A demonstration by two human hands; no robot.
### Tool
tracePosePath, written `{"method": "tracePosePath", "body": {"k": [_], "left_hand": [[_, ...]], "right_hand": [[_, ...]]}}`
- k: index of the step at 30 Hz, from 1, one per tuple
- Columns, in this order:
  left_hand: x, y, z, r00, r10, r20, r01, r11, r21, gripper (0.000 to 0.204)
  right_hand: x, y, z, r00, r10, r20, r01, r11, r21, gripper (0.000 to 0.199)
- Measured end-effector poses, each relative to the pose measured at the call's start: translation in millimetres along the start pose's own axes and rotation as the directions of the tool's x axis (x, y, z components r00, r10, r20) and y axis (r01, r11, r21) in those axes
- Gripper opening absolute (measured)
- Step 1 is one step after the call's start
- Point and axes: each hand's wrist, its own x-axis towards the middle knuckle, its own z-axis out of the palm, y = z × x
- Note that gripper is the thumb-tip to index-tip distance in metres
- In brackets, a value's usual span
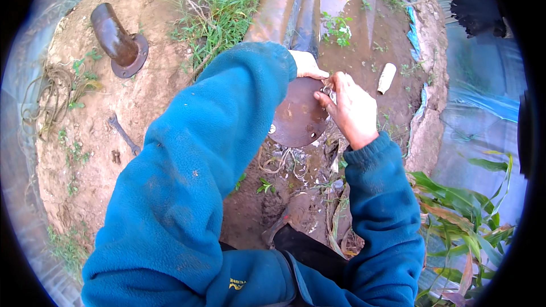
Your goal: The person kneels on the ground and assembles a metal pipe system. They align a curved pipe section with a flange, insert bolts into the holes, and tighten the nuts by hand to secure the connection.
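My right hand is pinching a fastener at the disc's upper-right edge; my left is reaching its far rim, its closure unclear to me.

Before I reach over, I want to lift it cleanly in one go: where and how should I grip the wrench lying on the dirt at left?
Probably by the middle of its slim shaft: the wrench lies lengthwise on the dirt, so pinch across from above. The picture's left looks the freer side, since the blue sleeve appears close to its lower end.
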Motion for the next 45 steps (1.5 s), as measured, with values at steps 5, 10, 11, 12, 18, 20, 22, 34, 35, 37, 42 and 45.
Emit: {"method": "tracePosePath", "body": {"k": [5,10,11,12,18,20,22,34,35,37,42,45], "left_hand": [[-0.2,9.2,-6.1,0.994,-0.067,0.089,0.073,0.995,-0.066,0.043],[-2.5,11.0,-6.6,0.993,0.026,0.114,-0.011,0.992,-0.127,0.041],[-1.2,6.6,-5.7,0.992,0.073,0.101,-0.058,0.988,-0.146,0.041],[1.2,0.2,-2.8,0.989,0.12,0.086,-0.105,0.981,-0.165,0.041],[1.6,4.9,-2.2,0.994,0.089,0.062,-0.077,0.981,-0.179,0.04],[-1.1,3.7,-3.0,0.996,0.074,0.057,-0.064,0.984,-0.165,0.04],[-1.6,2.2,-2.8,0.995,0.078,0.059,-0.066,0.982,-0.179,0.04],[-22.8,13.3,-15.1,0.998,-0.006,0.056,0.011,0.995,-0.102,0.044],[-12.4,11.0,-10.3,0.998,0.02,0.054,-0.016,0.997,-0.075,0.043],[-1.8,10.5,-3.3,0.98,0.189,0.066,-0.181,0.978,-0.107,0.043],[-8.6,9.4,-6.3,0.997,0.039,0.06,-0.03,0.989,-0.145,0.042],[-4.4,7.4,-4.4,0.993,-0.006,0.118,0.038,0.96,-0.278,0.043]], "right_hand": [[3.6,7.0,-0.2,0.999,-0.001,0.049,0.002,1.0,-0.015,0.026],[4.2,8.7,-4.4,0.995,-0.052,0.08,0.053,0.999,-0.01,0.026],[6.1,6.9,-2.7,0.99,-0.021,0.139,0.024,0.999,-0.021,0.027],[6.9,5.4,-8.2,0.951,0.085,0.299,-0.079,0.996,-0.032,0.028],[4.9,7.9,-1.0,0.991,0.013,0.136,-0.004,0.998,-0.068,0.028],[6.4,5.5,-3.0,0.972,0.093,0.215,-0.076,0.993,-0.085,0.027],[3.2,3.9,-1.7,0.999,-0.011,0.049,0.015,0.997,-0.077,0.024],[11.4,-1.4,4.1,0.997,-0.027,0.074,0.032,0.997,-0.068,0.023],[9.6,2.1,1.5,0.998,0.002,0.065,0.003,0.998,-0.07,0.022],[1.7,4.8,-4.7,0.999,0.043,0.031,-0.041,0.997,-0.058,0.02],[6.6,6.6,2.1,0.996,-0.011,0.086,0.018,0.997,-0.081,0.025],[3.8,3.3,-3.7,0.999,-0.042,0.025,0.044,0.994,-0.098,0.026]]}}
